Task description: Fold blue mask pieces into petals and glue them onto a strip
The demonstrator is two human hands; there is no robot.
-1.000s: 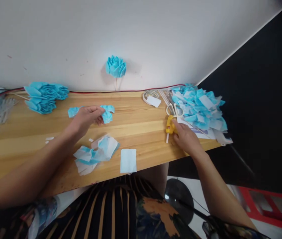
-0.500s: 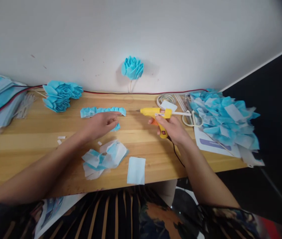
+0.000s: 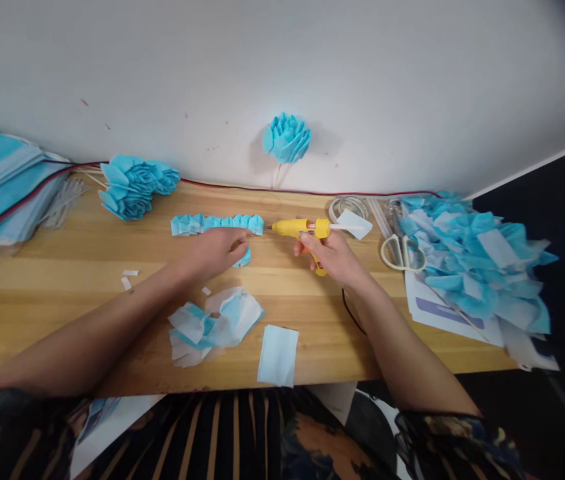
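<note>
Ideally, gun handling: the right hand [image 3: 332,257] should hold the glue gun [image 3: 287,229] level, while the left hand [image 3: 217,252] steadies the pleated blue strip [image 3: 215,221], fingertips clear of the nozzle [image 3: 269,228], which is probably hot.
Barrel: points left over the table [image 3: 327,333], long axis running left to right; the white glue stick [image 3: 341,227] protrudes at the right.
Strip: on the table, just beyond the left hand; long axis roughly in line with the barrel, right end just beside the nozzle, contact not discernible.
Right fingers: wrapped round the gun's handle.
Left fingers: curled beside the strip; I cannot tell whether they pinch it.
</note>
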